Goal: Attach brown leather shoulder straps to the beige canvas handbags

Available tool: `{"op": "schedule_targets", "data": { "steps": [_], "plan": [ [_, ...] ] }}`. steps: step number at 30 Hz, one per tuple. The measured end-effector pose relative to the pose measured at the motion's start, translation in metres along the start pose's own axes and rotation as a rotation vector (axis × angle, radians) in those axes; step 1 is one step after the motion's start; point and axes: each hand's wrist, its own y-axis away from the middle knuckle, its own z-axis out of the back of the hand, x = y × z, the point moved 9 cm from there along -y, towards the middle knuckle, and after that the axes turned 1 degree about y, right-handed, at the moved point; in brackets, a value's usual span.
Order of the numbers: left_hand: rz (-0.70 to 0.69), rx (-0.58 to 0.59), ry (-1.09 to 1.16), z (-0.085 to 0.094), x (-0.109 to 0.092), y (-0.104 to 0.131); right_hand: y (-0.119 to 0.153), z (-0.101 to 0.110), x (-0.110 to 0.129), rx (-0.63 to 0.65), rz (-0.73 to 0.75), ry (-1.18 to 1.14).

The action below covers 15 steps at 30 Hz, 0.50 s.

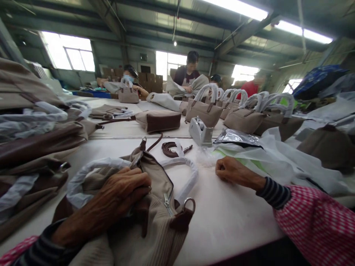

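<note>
The white tabletop (230,218) spreads across the middle and lower part of the frame, with a row of tan handbags (241,120) standing at its upper right. The ribbed beige handbag (158,221) lies on it at lower centre, slumped over, its zipped mouth gaping toward the upper middle. It looks light and soft: the ribbed cloth sags into folds, so the body would probably collapse if pinched by one panel, though nothing about it seems fragile. The padded handles, the left one (74,184) and the right one (193,171), keep their arch and look springier, but their pale wrapping could be slippery (or slide round under the fingers). The left grip (119,190) is closed over the edge of the mouth at lower left of centre, thumb hidden, apparently grasping cloth and rim together. The right grip (231,170), right of centre, is curled loosely over the tabletop with nothing visible inside, apart from the bag. Beyond them are a grey tape dispenser (200,133) and a coiled brown strap (164,150). The brown leather end tab (181,221) seems the firmest spot to hold, helped by its metal ring (193,204); the small zip pull (166,199) suits only a fingertip pinch.
</note>
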Motion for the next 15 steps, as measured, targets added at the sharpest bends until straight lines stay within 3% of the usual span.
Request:
{"op": "schedule_targets", "data": {
  "steps": [3,8,15],
  "plan": [
    [0.0,-0.025,0.001,0.002,0.001,0.002,0.003,0.007,0.005,0.036,0.0,0.103],
    [-0.071,-0.078,0.028,0.004,0.008,0.006,0.031,-0.002,-0.007,0.31,-0.012,-0.211],
    [-0.105,-0.076,0.018,-0.002,0.016,0.014,0.056,0.003,-0.025,0.214,-0.088,-0.44]
  ]
}}
